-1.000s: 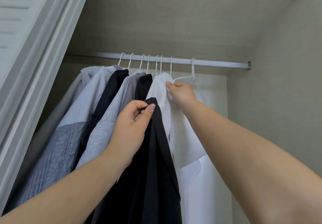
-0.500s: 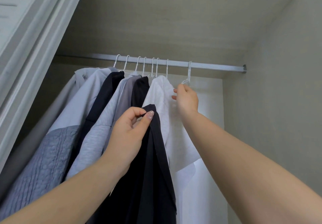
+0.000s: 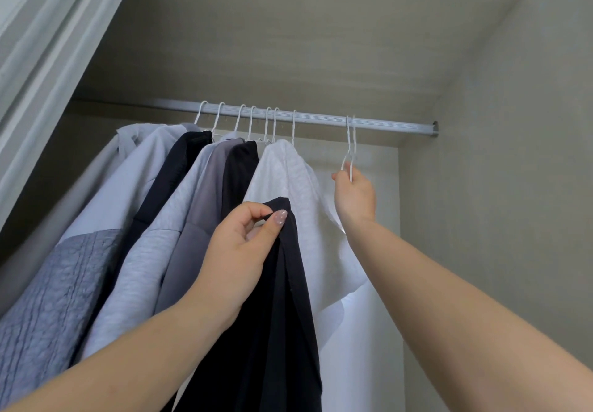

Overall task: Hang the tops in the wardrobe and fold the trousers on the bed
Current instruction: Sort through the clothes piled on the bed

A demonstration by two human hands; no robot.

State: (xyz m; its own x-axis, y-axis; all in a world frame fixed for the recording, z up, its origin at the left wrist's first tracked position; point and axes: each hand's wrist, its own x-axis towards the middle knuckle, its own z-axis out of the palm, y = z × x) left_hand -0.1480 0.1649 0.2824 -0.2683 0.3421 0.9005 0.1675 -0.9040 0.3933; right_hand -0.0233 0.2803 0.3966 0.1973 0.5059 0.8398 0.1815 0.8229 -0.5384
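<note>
under the rail, right hand pinches an empty hanger; left hand pinches the dark top. unhook it squarely, then thread the shoulders.

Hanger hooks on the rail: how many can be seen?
9. Seven hooks crowd the rail on its left part, above the hung tops. Two more hang together further right, above the right hand. Others may be hidden.

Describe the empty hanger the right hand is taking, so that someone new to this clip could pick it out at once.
Follow the silver wardrobe rail toward its right end. Right of the white top, a thin white wire hanger hangs apart, its lower part gripped by the right hand. Unlike the hangers crowded to its left, it carries no garment.
</note>
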